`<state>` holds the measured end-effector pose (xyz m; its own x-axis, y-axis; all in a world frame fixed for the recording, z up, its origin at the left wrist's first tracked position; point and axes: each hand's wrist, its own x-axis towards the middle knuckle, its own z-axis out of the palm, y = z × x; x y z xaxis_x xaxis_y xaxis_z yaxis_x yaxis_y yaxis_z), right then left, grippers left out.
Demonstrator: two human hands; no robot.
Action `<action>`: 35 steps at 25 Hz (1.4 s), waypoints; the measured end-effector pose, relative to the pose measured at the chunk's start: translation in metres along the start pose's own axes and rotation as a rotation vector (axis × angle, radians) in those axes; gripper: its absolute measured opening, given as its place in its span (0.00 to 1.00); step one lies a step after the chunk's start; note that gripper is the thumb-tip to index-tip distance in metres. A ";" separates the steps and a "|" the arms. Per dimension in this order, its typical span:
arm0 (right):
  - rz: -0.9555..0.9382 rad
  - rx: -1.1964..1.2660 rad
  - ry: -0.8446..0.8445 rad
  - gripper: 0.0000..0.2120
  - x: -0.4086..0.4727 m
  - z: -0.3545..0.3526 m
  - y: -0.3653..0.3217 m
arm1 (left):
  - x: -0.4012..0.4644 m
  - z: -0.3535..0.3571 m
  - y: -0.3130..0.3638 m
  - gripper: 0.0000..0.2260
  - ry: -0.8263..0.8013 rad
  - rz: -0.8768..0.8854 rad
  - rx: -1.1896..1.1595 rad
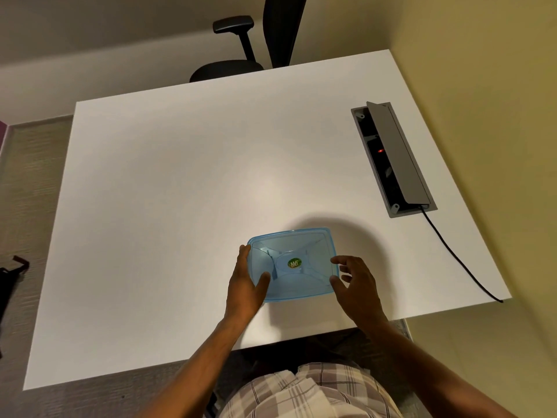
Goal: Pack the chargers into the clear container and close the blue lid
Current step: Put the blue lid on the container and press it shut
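Note:
A blue translucent lid [297,262] with a round green sticker covers the container, which stands on the white table [180,191] near its front edge. My left hand [245,282] grips the lid's left edge, fingers along the side and thumb on top. My right hand [357,285] hovers at the lid's right edge with fingers spread, the thumb tip touching the rim. The container's clear walls and whatever lies inside are hidden under the lid. No charger shows in view.
An open grey cable box [393,159] is set into the table at the right, with a black cable [458,257] running from it over the front right edge. A black office chair [256,40] stands beyond the far edge.

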<state>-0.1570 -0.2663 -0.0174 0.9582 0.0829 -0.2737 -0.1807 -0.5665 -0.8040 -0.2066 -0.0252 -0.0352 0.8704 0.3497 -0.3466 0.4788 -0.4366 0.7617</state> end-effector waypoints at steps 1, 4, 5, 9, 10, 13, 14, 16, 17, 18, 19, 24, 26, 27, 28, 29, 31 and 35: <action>0.004 0.007 0.001 0.15 0.001 0.000 -0.001 | 0.000 0.000 0.001 0.34 0.003 -0.004 0.001; 0.013 0.062 -0.021 0.15 0.003 0.000 -0.003 | -0.001 -0.003 0.008 0.31 0.019 0.023 -0.005; 0.020 0.088 -0.025 0.15 0.003 0.000 -0.002 | -0.001 -0.004 0.011 0.30 0.020 0.035 -0.012; 0.055 0.193 -0.003 0.15 0.006 -0.008 -0.001 | 0.002 -0.005 0.017 0.23 0.017 0.048 -0.020; 0.057 0.202 0.000 0.15 0.006 -0.010 -0.001 | 0.002 -0.005 0.017 0.22 0.015 0.042 -0.018; 0.058 0.198 -0.014 0.15 0.006 -0.011 0.002 | 0.001 -0.004 0.016 0.23 0.013 0.049 0.004; 0.057 0.182 -0.018 0.15 0.005 -0.010 0.004 | 0.000 -0.004 0.015 0.24 0.013 0.067 0.014; 0.037 0.120 -0.010 0.14 0.003 -0.006 0.006 | -0.003 0.000 0.011 0.28 -0.015 0.083 0.054; 0.012 0.079 0.001 0.14 0.003 -0.003 0.007 | -0.005 0.003 0.008 0.32 -0.042 0.067 0.100; -0.018 0.034 0.009 0.13 0.004 -0.001 0.007 | -0.007 0.006 0.006 0.35 -0.063 0.042 0.153; -0.043 -0.012 0.014 0.12 0.006 0.001 0.006 | -0.010 0.010 0.004 0.36 -0.072 0.026 0.195; -0.116 -0.221 0.107 0.13 0.024 0.007 -0.002 | -0.010 0.021 0.003 0.37 0.033 0.121 0.354; -0.167 -0.276 0.116 0.18 0.033 0.014 -0.008 | -0.002 0.025 0.006 0.36 0.071 0.133 0.398; -0.181 -0.300 0.091 0.22 0.037 0.019 -0.010 | 0.001 0.028 0.007 0.36 0.063 0.130 0.423; -0.179 -0.324 0.052 0.25 0.038 0.024 -0.010 | 0.003 0.031 0.007 0.36 0.046 0.130 0.455; -0.158 -0.340 0.007 0.28 0.038 0.030 -0.009 | 0.003 0.035 0.005 0.36 0.031 0.137 0.488; -0.107 -0.340 -0.057 0.30 0.034 0.037 -0.001 | 0.003 0.040 -0.002 0.36 0.019 0.157 0.532; -0.114 -0.277 -0.058 0.29 0.027 0.039 0.014 | 0.003 0.045 -0.006 0.36 0.019 0.189 0.565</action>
<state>-0.1423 -0.2396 -0.0565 0.9531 0.2012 -0.2260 0.0025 -0.7519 -0.6593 -0.2013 -0.0585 -0.0654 0.9467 0.2356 -0.2195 0.3074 -0.8642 0.3984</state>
